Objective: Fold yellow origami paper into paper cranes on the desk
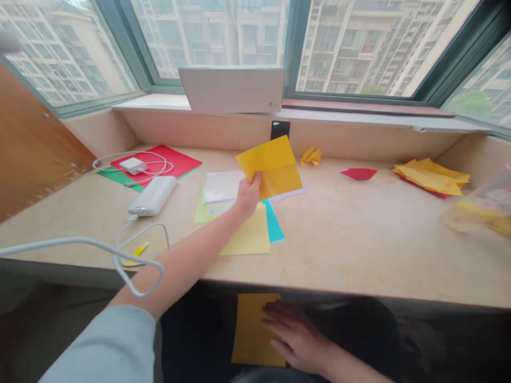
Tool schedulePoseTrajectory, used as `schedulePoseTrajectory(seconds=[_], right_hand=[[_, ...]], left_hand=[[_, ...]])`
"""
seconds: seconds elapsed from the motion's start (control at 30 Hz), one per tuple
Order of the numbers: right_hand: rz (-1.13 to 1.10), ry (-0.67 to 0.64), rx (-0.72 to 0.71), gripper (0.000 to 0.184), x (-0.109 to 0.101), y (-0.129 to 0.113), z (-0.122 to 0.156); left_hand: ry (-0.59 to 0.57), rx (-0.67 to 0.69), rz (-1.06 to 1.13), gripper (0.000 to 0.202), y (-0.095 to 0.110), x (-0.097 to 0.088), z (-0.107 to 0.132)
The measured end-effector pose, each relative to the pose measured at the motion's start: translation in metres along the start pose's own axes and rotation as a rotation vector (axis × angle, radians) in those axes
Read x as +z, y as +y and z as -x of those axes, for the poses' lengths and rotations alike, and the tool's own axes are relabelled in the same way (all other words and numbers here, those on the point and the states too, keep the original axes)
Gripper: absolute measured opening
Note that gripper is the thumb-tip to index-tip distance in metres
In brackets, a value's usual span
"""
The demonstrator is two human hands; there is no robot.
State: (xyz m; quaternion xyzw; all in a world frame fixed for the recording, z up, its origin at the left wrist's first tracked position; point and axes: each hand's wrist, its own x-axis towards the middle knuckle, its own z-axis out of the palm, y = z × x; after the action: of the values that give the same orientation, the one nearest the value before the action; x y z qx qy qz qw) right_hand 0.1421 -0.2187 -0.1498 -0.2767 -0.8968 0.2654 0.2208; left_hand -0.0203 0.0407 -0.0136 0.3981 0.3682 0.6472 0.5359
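My left hand is closed on the lower left edge of a creased yellow sheet of paper, held up over the middle of the table. Below the table edge, my right hand lies with its fingers outstretched over the right side of another yellow sheet at my lap. Whether it presses on that sheet I cannot tell. Under my left hand and forearm lie a white sheet, a pale yellow sheet and a turquoise sheet, partly covered.
A white power bank with cables and a white charger lie left, beside red paper. Crumpled yellow paper, a red paper piece and stacked yellow paper lie right. A loose cable hangs over my left forearm.
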Motion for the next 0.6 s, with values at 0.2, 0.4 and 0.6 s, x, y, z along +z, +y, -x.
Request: schedulePoseTrajectory(seconds=[0.2, 0.4, 0.6], right_hand=[[-0.198, -0.200, 0.408, 0.067, 0.125, 0.033, 0.015], [-0.044, -0.351, 0.459, 0.088, 0.151, 0.036, 0.011], [-0.289, -0.136, 0.602, 0.029, 0.095, 0.018, -0.021]], left_hand=[[-0.095, 0.084, 0.048, 0.029, -0.006, -0.001, -0.002], [-0.060, -0.009, 0.031, 0.039, -0.002, -0.003, -0.004], [0.032, 0.081, 0.065, 0.039, 0.016, -0.014, -0.015]])
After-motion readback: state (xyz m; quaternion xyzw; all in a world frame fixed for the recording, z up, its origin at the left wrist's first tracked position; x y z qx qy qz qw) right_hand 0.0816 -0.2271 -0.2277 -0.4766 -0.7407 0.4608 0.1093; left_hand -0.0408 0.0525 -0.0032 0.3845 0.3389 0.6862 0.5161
